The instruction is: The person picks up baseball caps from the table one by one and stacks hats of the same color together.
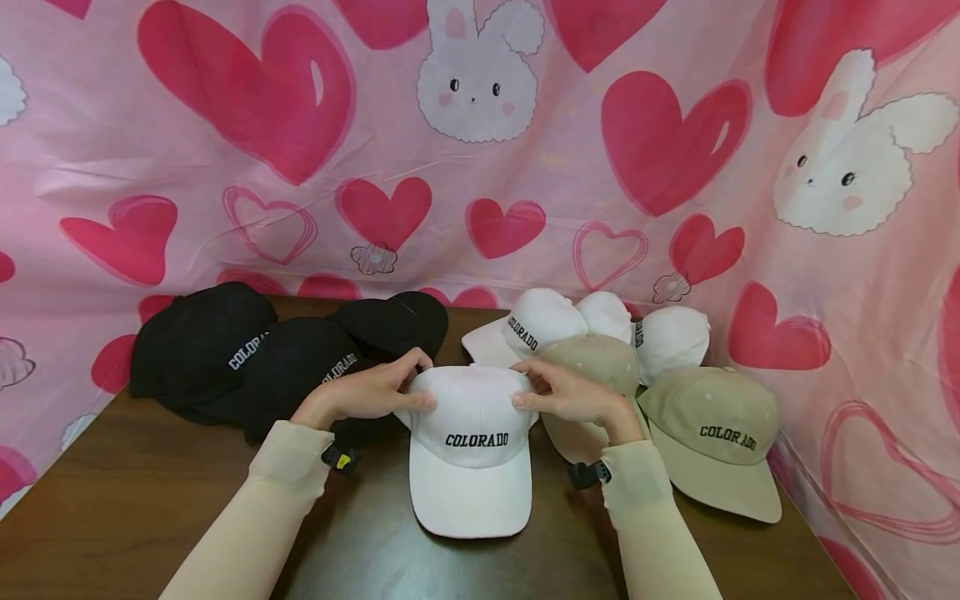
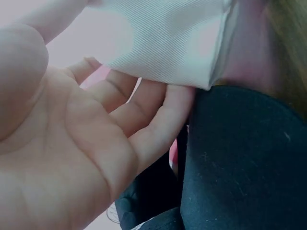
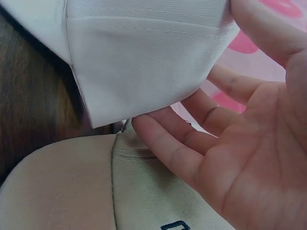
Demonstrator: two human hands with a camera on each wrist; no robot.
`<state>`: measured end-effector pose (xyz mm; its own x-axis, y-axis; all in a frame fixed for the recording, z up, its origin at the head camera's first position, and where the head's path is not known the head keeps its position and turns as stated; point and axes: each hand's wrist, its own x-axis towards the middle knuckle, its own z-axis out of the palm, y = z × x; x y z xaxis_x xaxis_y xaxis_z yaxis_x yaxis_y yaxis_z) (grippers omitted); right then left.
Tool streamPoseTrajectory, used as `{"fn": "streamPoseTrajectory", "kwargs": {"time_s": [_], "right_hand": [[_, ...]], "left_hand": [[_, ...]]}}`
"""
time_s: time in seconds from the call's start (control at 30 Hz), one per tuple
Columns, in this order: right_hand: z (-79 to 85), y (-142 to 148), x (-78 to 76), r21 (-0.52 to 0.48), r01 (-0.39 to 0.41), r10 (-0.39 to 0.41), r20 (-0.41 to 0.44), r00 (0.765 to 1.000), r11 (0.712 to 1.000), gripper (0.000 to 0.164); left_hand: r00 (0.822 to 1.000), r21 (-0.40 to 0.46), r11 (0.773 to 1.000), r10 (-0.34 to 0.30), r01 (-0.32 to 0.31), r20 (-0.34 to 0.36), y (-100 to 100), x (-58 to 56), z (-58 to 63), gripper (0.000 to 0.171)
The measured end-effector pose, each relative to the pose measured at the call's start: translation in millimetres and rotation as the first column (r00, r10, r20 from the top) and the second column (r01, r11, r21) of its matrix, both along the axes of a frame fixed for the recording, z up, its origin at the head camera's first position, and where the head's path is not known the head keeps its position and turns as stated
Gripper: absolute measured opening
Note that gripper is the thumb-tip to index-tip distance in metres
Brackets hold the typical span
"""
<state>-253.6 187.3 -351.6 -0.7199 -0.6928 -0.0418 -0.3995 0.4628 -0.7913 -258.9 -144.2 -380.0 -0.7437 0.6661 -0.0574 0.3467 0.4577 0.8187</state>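
At the lower centre of the frame, the white cap (image 1: 471,410) points its brim (image 1: 470,496) toward the bottom edge. Behind this brim, the left hand (image 1: 375,390) and the right hand (image 1: 572,395), about equally near, pinch the crown's opposite sides. Farther, black caps (image 1: 288,367) lie at centre left.

Wht COLORADO cap (image 1: 471,417), held crown-up, brim twd cam.

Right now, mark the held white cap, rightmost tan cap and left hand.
Held white cap (image 1: 472,456), head view, crown front
Rightmost tan cap (image 1: 712,445), head view, crown front
Left hand (image 1: 369,393), head view, back of hand
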Motion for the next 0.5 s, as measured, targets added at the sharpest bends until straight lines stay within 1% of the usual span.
{"fn": "streamPoseTrajectory", "kwargs": {"time_s": [0.07, 0.13, 0.23, 0.3, 0.37, 0.5], "right_hand": [[-1.4, 0.2, -0.4, 0.001, 0.011, -0.011, 0.004, 1.0, 1.0, 0.043], [-2.8, 0.1, -0.3, 0.0, 0.023, -0.023, 0.006, 1.0, 1.0, 0.044], [-5.0, 0.2, -0.7, 0.004, 0.037, -0.037, 0.003, 0.999, 0.999, 0.045], [-5.8, -0.5, -0.8, 0.004, 0.044, -0.044, 0.001, 0.999, 0.999, 0.044], [-6.2, -1.6, -1.1, -0.001, 0.049, -0.049, -0.002, 0.999, 0.999, 0.043], [-5.4, -5.6, -0.3, -0.009, 0.06, -0.06, 0.002, 0.998, 0.998, 0.043]], "left_hand": [[1.0, -0.002, 1.0, -0.003, 0.003, 0.012, 0.9, 0.5, -0.4, 0.048], [1.0, -0.004, 1.0, 0.003, -0.003, 0.018, 3.4, 4.8, 4.6, 0.047], [1.0, -0.003, 1.0, 0.018, -0.018, 0.016, 4.9, 5.7, 4.8, 0.047], [0.999, -0.014, 0.999, 0.033, -0.033, 0.012, 5.0, 5.6, 4.9, 0.047], [0.999, -0.025, 0.999, 0.04, -0.04, 0.005, 2.7, 1.5, -0.6, 0.048], [0.999, -0.052, 0.997, 0.054, -0.054, 0.002, -0.6, 0.7, -1.1, 0.05]]}}
